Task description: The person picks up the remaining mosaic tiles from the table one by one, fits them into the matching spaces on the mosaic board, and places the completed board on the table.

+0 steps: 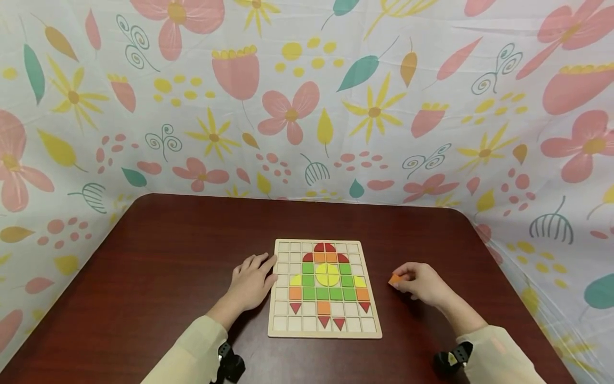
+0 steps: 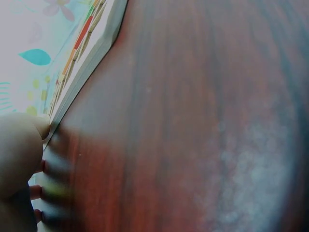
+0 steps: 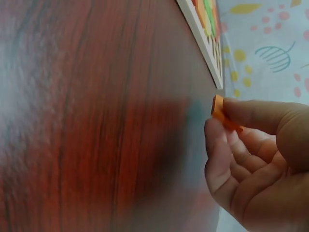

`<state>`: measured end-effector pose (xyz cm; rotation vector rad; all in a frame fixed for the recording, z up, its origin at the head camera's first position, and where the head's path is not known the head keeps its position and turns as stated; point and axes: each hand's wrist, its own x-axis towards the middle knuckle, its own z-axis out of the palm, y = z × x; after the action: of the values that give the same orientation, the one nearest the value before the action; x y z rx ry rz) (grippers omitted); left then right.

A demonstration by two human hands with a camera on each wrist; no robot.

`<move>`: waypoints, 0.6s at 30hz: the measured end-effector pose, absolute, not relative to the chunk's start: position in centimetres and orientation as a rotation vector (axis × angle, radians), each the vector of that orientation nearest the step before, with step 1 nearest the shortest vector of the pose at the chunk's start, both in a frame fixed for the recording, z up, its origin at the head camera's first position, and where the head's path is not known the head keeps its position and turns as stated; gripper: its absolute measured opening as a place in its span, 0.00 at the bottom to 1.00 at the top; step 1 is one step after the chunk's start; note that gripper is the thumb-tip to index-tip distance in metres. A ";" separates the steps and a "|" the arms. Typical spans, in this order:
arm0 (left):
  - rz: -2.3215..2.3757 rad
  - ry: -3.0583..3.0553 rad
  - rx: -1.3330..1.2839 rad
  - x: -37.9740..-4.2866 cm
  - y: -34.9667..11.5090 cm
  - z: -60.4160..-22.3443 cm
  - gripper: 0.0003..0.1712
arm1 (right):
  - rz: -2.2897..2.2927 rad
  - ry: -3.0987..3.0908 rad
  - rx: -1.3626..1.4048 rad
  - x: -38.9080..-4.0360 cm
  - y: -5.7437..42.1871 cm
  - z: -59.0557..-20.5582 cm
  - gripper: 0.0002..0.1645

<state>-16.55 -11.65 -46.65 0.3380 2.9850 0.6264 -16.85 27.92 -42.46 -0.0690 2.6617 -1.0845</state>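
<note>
A pale wooden grid board [image 1: 283, 323] lies flat on the table, with coloured tiles set in its cells. Red quarter-rounds and triangles, green and orange squares and a yellow circle [image 1: 328, 274] form a figure on it. My left hand [image 1: 251, 284] rests at the board's left edge, its thumb and index finger touching the rim. To the right of the board, my right hand [image 1: 424, 284] pinches an orange tile [image 3: 218, 107] between thumb and fingers, just above the table. The fingers partly cover that tile, so its full outline is hidden.
The dark brown wooden table [image 1: 192, 229] extends on all sides of the board. Behind it hangs a white curtain [image 1: 297, 58] printed with flowers and leaves. A black wrist camera is strapped to each forearm, over pale sleeves [image 1: 192, 346].
</note>
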 end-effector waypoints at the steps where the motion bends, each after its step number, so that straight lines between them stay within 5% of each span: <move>1: 0.626 2.986 0.339 -16.5 -11.7 -46.7 0.30 | -1.107 2.649 -0.075 -16.8 27.8 -42.4 0.17; 18: 0.630 2.986 0.328 -16.6 -11.7 -46.6 0.30 | -1.310 2.468 -0.192 -15.8 24.9 -41.9 0.19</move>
<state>-16.56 -11.66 -46.65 0.3280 2.9861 0.6303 -15.82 24.93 -41.95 -0.1924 2.4679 -1.3102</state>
